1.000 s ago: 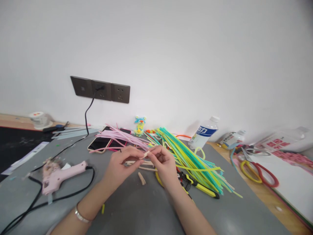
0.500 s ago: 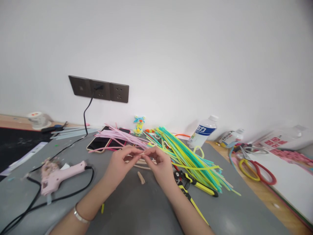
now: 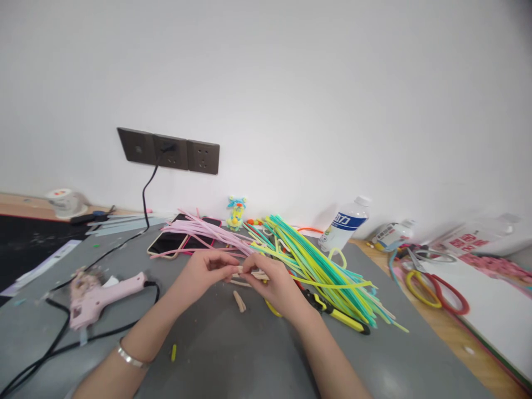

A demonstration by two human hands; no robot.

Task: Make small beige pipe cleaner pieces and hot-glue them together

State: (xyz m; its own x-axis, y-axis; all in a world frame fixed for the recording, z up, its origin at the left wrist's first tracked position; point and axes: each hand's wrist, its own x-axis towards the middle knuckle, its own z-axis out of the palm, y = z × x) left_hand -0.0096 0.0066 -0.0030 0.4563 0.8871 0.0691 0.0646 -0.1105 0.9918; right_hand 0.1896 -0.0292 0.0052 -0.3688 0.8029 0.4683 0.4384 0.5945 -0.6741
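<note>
My left hand (image 3: 211, 272) and my right hand (image 3: 270, 277) meet above the middle of the grey table. Both pinch a short beige piece of pipe cleaner (image 3: 238, 270) between thumb and fingertips; the fingers hide most of it. Just below lies a folded beige pipe-cleaner piece (image 3: 239, 301) on the table. Behind the fingers are longer beige pipe cleaners (image 3: 245, 280), partly covered by the right hand. Yellow-and-black pliers (image 3: 338, 316) lie beside the right wrist, partly hidden under it.
Pink pipe cleaners (image 3: 208, 231) lie across two phones (image 3: 166, 244). Green and yellow pipe cleaners (image 3: 320, 271) spread at right, near a bottle (image 3: 344, 224) and scissors (image 3: 440, 293). A pink glue gun (image 3: 108, 296) with a black cord rests at left. A small pipe-cleaner figure (image 3: 236, 213) stands by the wall.
Both hands have come slightly down towards me, still pinched together. The right hand and forearm now cover more of the pliers. More of the beige piece shows between the fingertips.
</note>
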